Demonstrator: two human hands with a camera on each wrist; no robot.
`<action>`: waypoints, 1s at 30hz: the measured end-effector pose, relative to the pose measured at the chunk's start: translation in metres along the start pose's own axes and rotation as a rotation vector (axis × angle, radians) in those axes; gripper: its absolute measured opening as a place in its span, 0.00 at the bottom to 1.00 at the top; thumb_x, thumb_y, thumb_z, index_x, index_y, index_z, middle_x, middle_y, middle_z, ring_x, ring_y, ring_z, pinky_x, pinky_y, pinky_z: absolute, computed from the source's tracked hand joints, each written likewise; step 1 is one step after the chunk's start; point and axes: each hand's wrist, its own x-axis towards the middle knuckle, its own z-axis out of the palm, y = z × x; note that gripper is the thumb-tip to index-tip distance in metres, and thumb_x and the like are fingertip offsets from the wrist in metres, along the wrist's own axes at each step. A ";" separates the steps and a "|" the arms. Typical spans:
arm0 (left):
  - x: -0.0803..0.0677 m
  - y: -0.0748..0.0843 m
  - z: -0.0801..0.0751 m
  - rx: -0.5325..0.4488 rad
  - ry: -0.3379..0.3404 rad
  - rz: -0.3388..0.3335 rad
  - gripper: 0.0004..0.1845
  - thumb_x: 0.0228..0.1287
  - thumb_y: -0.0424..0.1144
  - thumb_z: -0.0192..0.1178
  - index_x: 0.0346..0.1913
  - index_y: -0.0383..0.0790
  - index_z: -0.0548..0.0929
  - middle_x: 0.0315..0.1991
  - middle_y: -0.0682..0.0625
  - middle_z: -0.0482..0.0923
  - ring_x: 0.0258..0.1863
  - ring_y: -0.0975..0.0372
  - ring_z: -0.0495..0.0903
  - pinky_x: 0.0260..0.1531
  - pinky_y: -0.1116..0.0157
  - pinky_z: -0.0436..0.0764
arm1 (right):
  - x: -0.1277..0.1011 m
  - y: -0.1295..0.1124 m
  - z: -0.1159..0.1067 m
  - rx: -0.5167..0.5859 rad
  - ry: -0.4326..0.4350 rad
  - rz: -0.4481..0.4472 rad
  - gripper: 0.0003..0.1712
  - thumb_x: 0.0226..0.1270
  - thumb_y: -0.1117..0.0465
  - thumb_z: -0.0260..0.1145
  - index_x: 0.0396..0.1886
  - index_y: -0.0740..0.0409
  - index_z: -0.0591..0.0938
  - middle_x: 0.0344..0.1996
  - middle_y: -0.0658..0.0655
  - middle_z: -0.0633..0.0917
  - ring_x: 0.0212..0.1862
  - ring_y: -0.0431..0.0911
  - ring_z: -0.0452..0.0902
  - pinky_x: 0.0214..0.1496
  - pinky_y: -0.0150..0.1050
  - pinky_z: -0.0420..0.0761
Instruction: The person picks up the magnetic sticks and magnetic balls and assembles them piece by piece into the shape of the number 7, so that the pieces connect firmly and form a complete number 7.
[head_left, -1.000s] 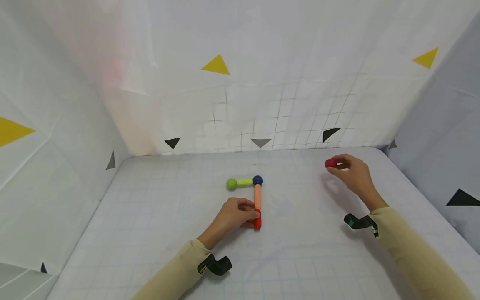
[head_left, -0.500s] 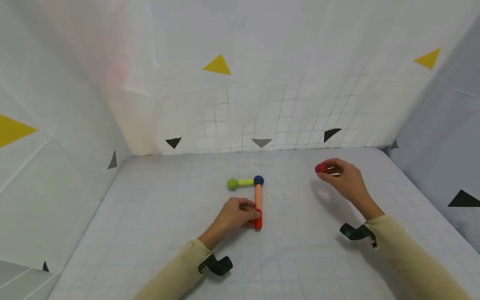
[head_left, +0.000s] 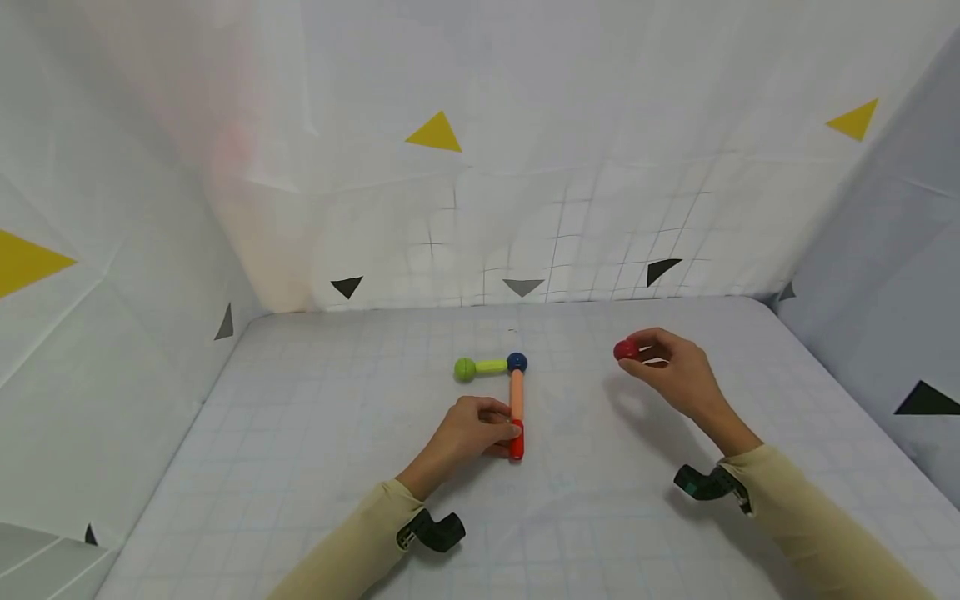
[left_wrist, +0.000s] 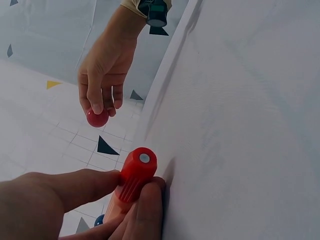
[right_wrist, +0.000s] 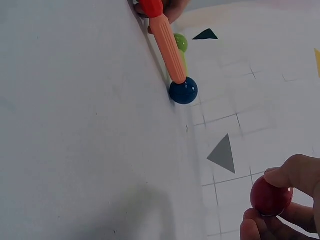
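Observation:
My left hand pinches a red magnetic rod between thumb and fingers, low over the table. A round silvery disc shows in its near end in the left wrist view. End to end with the red rod lies an orange rod, which meets a dark blue ball. From that ball a lime-green rod runs left to a green ball, making an L shape. Off to the right, my right hand holds a red ball in its fingertips above the table, apart from the rods.
A white sheet with a faint grid covers the table. White walls marked with yellow, black and grey triangles stand at the back and both sides. Each wrist wears a small dark camera.
My right hand has come left and a little nearer to me with the red ball. The left hand, the rods and the other balls have stayed in place.

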 end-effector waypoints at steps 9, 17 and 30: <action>0.004 0.000 0.000 -0.012 -0.007 -0.002 0.18 0.53 0.33 0.68 0.48 0.34 0.79 0.36 0.45 0.78 0.29 0.57 0.82 0.29 0.62 0.81 | -0.009 -0.013 0.006 0.052 -0.031 -0.056 0.23 0.56 0.51 0.71 0.49 0.54 0.78 0.41 0.53 0.82 0.41 0.47 0.78 0.39 0.29 0.78; 0.008 0.000 0.000 0.012 -0.007 0.004 0.18 0.53 0.34 0.68 0.47 0.34 0.80 0.34 0.45 0.79 0.28 0.56 0.83 0.29 0.62 0.81 | -0.018 -0.022 0.011 0.111 -0.058 -0.076 0.22 0.55 0.52 0.72 0.48 0.53 0.78 0.40 0.51 0.82 0.40 0.45 0.78 0.38 0.28 0.78; 0.012 0.004 0.001 0.026 0.002 0.011 0.18 0.53 0.35 0.69 0.47 0.35 0.80 0.34 0.46 0.79 0.28 0.56 0.82 0.29 0.63 0.81 | -0.034 -0.038 0.027 0.157 -0.124 -0.128 0.21 0.54 0.53 0.73 0.47 0.52 0.78 0.39 0.49 0.81 0.38 0.43 0.78 0.38 0.33 0.80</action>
